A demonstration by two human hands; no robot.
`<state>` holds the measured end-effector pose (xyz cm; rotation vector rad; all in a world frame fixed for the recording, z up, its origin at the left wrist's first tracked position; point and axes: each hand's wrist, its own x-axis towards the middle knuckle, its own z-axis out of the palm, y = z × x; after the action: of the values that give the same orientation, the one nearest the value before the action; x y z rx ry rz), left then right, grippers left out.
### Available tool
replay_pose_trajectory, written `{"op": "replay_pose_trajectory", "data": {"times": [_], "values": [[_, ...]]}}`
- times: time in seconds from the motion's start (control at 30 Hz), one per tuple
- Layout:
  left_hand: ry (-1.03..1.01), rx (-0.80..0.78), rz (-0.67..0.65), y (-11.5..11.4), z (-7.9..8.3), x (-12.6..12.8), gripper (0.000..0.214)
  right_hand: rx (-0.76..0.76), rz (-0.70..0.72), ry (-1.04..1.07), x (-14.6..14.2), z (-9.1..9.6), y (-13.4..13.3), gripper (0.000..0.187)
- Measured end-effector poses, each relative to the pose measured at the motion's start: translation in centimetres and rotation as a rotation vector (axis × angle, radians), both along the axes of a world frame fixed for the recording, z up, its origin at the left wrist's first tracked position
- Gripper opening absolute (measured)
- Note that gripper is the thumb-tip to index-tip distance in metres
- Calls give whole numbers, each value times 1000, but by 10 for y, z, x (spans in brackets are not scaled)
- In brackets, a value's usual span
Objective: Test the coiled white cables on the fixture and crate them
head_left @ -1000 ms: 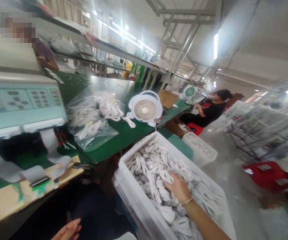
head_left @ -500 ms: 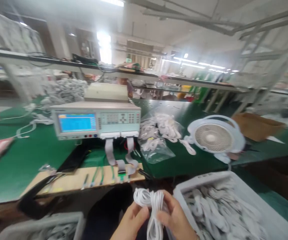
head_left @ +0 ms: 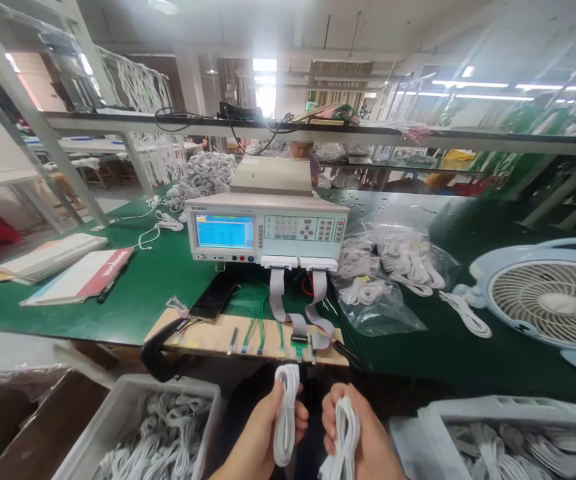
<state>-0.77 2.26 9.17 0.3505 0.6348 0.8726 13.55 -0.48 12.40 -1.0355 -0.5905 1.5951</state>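
- The left hand [head_left: 261,443] is closed in a fist round the left coil [head_left: 287,410], a bundle of white cable held upright just below the near edge of the bench [head_left: 133,300].
- The right hand [head_left: 368,447] is closed the same way round the right coil [head_left: 344,437]. The two coils are near each other but apart.
- Both coils hang in front of the board [head_left: 208,337], which lies on the bench's near edge below the tester [head_left: 268,230]. Grey ribbons [head_left: 281,303] run from the tester down to the board.
- A fist round the middle of each coil looks like the right hold, since it binds the loops together. A harder squeeze could kink the soft cable, and a slacker one could let loops spill.
- The coils are best held apart, because loose loops of two such bundles would likely tangle.
- The plug ends cannot be seen in either fist. It seems wise to find them by eye before loosening any grip.
- The green leads [head_left: 255,327] on the board look delicate, so a dangling coil should not drag across them.
- The left bin [head_left: 168,382] and right bin [head_left: 493,403], below the bench at either side, hold similar coils.
- The bag [head_left: 388,267] and fan [head_left: 548,300] sit toward the bench's right end, well apart from the hands.
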Motion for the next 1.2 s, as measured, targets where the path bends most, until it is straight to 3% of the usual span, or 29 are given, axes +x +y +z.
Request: {"op": "replay_pose_trajectory", "data": {"times": [0.07,0.13,0.3,0.37,0.43,0.53,0.67,0.8,0.97,1.07,1.2], "values": [[-34,-26,-71,-3,0,3,49,-39,47,-140,0,-9,1,31],[-14,-22,-134,-7,-2,7,52,-52,60,-301,1,-17,2,24],[118,86,-314,-16,-12,17,58,95,87,-546,9,-23,4,23],[195,233,-258,-18,-19,20,50,156,69,-678,11,-24,4,17],[278,403,-111,-18,-23,22,43,210,59,-817,11,-28,3,12],[313,541,-12,-17,-24,21,36,231,94,-869,10,-34,2,12],[315,541,-56,-15,-25,21,46,248,76,-754,7,-36,0,24],[445,533,-51,-13,-31,22,45,256,47,-728,4,-35,-2,18],[314,360,55,-10,-32,25,35,184,-76,-885,6,-39,1,8],[296,289,49,-10,-34,24,34,180,-27,-947,7,-41,5,12],[249,321,69,-11,-43,23,30,185,82,-1152,5,-41,6,9]]}}
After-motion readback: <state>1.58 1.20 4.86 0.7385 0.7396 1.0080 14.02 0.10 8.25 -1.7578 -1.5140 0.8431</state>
